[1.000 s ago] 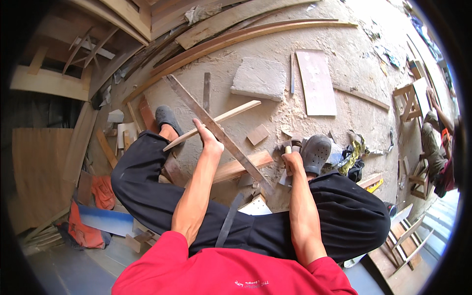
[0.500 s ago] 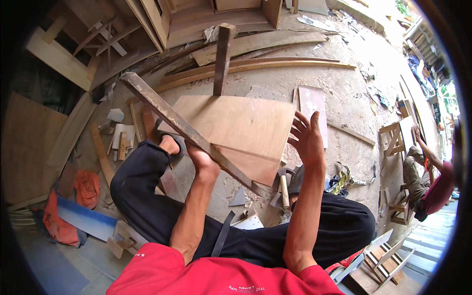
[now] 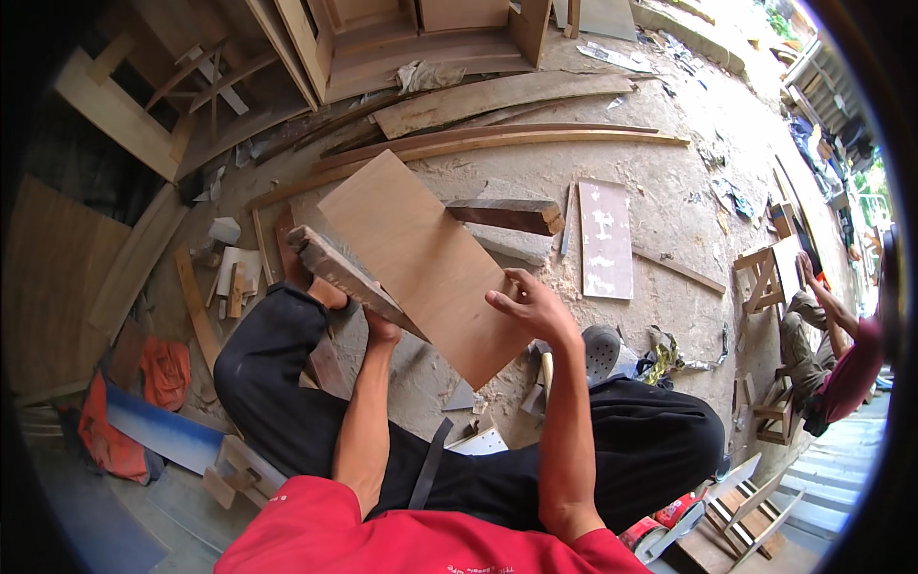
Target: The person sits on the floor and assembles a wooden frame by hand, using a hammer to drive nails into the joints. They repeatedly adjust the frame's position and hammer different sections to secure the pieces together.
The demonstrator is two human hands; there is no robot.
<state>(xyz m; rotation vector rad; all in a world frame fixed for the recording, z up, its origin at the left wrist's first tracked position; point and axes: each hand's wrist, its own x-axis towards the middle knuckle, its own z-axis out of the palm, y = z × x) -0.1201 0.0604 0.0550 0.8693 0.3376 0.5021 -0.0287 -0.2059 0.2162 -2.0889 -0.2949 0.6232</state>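
A plywood panel (image 3: 426,263) with dark wooden battens is held tilted above the floor between my knees. One batten (image 3: 349,275) runs along its left side, and another batten (image 3: 512,214) sticks out past its far right edge. My left hand (image 3: 382,328) grips the left batten from beneath, near its lower end; the fingertips are hidden. On the panel's right edge, my right hand (image 3: 531,308) has its thumb on the upper face and its fingers curled at the edge. Below the panel, a light wooden handle (image 3: 546,368) shows beside my right hand's wrist.
Long boards (image 3: 516,139) lie across the floor ahead, before a wooden cabinet frame (image 3: 430,53). A whitish-stained board (image 3: 605,239) lies right of the panel. Scraps and a blue-white board (image 3: 163,426) are at left. Another person (image 3: 832,354) sits at far right beside small wooden stands.
The panel has turned and tipped, its far batten swinging from upright to pointing right. My right hand, earlier spread beside the panel, now holds its edge. My left hand shifted slightly.
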